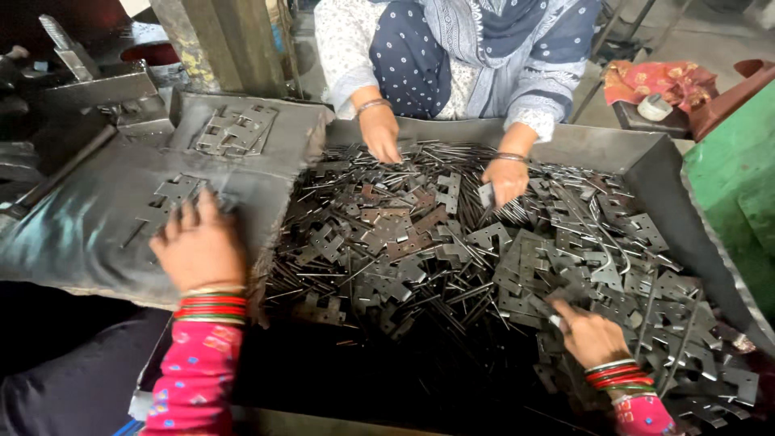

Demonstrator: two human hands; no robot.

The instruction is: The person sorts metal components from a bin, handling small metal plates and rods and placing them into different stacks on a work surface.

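The left hand lies flat, fingers spread and gripping nothing, on notched grey steel hinge plates whose long axis runs up-right across the dull metal sheet. The right hand pinches into the heap of dark hinge leaves and thin pins filling the steel tray; what it grasps cannot be told. Opposite, a co-worker's hands sort the same heap.

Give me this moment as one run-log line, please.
left hand: on plate atop slab | right hand: in plates pile, tray | co-worker's hands: sorting
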